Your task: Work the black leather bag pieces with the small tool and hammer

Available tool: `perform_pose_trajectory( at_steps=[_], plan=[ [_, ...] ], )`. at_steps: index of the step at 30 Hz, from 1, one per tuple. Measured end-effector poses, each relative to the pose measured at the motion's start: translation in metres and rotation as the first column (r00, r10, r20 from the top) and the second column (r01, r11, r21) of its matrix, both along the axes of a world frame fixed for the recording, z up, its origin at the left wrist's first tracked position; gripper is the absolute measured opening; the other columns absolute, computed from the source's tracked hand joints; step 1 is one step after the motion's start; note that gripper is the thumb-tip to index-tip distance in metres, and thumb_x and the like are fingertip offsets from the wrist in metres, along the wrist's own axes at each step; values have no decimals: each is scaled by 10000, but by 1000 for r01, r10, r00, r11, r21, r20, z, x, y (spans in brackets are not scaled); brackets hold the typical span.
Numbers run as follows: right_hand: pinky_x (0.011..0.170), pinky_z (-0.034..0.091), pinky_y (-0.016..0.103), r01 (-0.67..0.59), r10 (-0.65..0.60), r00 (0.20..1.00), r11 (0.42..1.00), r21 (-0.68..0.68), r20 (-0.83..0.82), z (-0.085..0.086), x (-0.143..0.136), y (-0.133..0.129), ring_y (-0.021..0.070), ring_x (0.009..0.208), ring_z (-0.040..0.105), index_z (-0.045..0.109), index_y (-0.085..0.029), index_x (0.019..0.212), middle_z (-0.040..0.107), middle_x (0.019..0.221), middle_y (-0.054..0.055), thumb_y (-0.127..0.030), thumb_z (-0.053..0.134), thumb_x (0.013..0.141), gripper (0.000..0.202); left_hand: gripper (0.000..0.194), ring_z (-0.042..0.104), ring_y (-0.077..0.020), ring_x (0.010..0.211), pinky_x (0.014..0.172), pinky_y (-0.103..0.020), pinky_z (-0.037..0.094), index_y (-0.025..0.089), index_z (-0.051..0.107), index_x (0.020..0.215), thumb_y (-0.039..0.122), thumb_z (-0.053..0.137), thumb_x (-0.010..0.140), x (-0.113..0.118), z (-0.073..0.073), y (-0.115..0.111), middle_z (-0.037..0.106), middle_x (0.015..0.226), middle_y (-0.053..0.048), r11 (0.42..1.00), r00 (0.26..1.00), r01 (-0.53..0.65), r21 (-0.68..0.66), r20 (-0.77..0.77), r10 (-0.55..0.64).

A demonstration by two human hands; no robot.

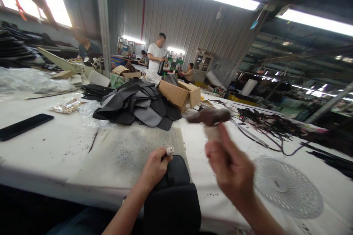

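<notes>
A hammer (211, 117) is raised over the table at the right of centre, blurred by motion. My right hand (231, 163) is wrapped round its pale handle, below the dark head. Lower and to the left, my left hand (157, 165) pinches a short pale tool (170, 150) with a small metal tip on top. That tool stands at the upper left edge of a black leather piece (178, 170), whose near part hangs over the table's front edge. Whatever lies under the tool is hidden by my fingers. A worn, speckled board (129, 150) lies beneath and to the left.
A phone (26, 126) lies at the left. Black leather pieces (138, 104) are heaped behind the board, beside a cardboard box (179, 93). A round fan grille (286, 187) lies at the right, below tangled dark straps (270, 123). Several people are in the background.
</notes>
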State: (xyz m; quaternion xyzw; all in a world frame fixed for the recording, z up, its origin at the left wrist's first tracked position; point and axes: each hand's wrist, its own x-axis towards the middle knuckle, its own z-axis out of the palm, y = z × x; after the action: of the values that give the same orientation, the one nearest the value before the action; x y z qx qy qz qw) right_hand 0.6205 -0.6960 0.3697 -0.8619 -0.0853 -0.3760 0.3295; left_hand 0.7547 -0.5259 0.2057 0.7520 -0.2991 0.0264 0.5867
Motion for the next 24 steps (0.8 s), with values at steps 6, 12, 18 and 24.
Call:
perform_pose_trajectory(
  at_steps=[6,12,18,24],
  plan=[
    [577,520,255,-6,19,938,999,38,-346,-39,11,-10,137,576,533,521,-175,1660,665,753,-17,-498,558,1124,628,228,611,-197,841,798,-321,409,209,586,758,202,615,985,-1,-4,0,635,875,-19,999,999,-5,33,40,4],
    [727,582,339,217,-238,903,971,-97,-358,-49,25,-59,236,764,725,554,-214,1642,773,911,66,-525,526,1120,608,217,615,-202,828,775,-316,396,210,573,750,205,630,960,1,-3,3,637,850,-11,1000,1000,-1,-4,-2,1],
    [686,586,375,315,-620,720,691,-650,-311,-140,48,-105,282,737,758,558,-263,1636,773,935,107,-262,378,1115,551,193,614,-227,828,778,-328,396,225,554,751,261,639,921,4,-4,1,666,827,-21,999,998,-38,-1,-46,38],
    [1095,618,539,252,-346,936,783,-569,-62,-167,49,-76,379,1310,710,742,-259,1395,713,1451,152,-300,631,1038,376,162,660,-269,876,839,-356,476,240,653,822,355,626,933,7,-9,-2,741,891,-50,1000,996,-18,12,-83,19]
  ],
)
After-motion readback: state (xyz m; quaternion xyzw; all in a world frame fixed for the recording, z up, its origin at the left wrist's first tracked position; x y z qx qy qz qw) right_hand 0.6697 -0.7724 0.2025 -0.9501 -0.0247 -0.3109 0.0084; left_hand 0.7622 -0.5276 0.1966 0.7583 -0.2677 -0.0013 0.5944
